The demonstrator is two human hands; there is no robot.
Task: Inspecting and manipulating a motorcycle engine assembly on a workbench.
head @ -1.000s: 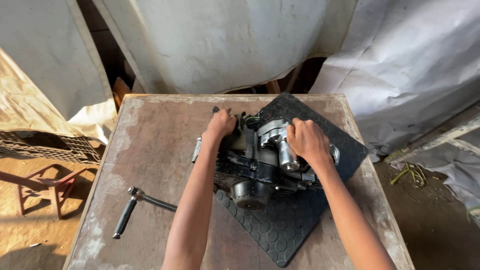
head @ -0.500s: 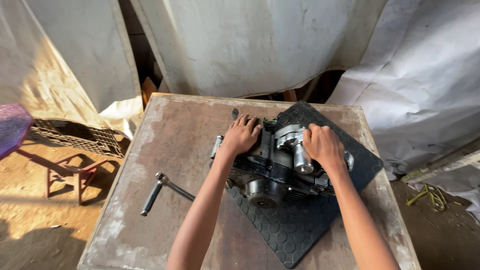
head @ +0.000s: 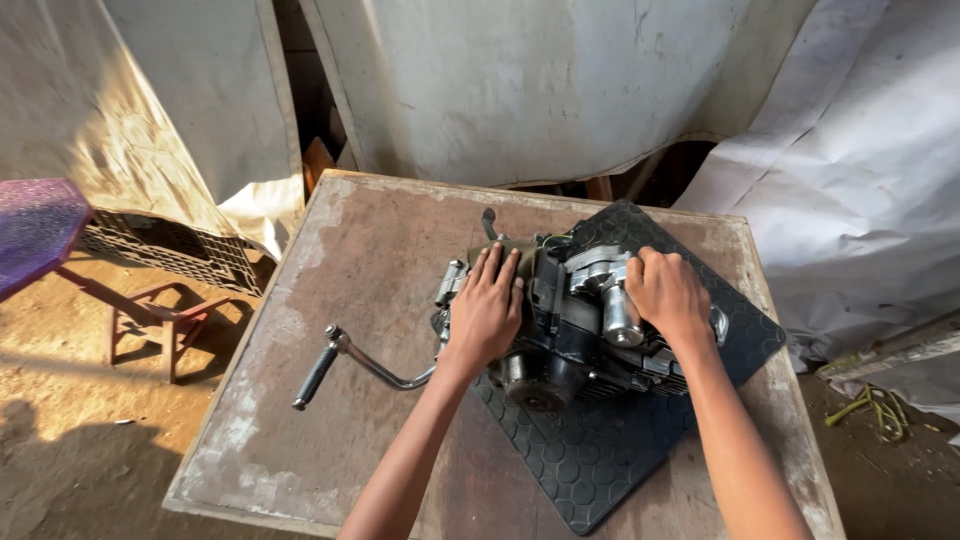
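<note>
I see a black engine (head: 575,330) with silver-grey metal parts, and it lies on a black rubber mat (head: 640,450) with a hexagon pattern. The table (head: 380,270) top is dull brown with pale, worn patches. The kick lever (head: 350,365) is shiny grey with a black grip. At the left there is a purple seat (head: 35,225) on a rusty red frame. The sheets (head: 540,80) behind are off-white and stained.

I see both hands on a dark engine (head: 575,330): the left hand (head: 487,310) lies flat on its left side, and the right hand (head: 668,293) grips its top. The engine sits on a black rubber mat (head: 620,450) on the brown surface (head: 380,260), with its kick lever (head: 345,365) pointing left.
</note>
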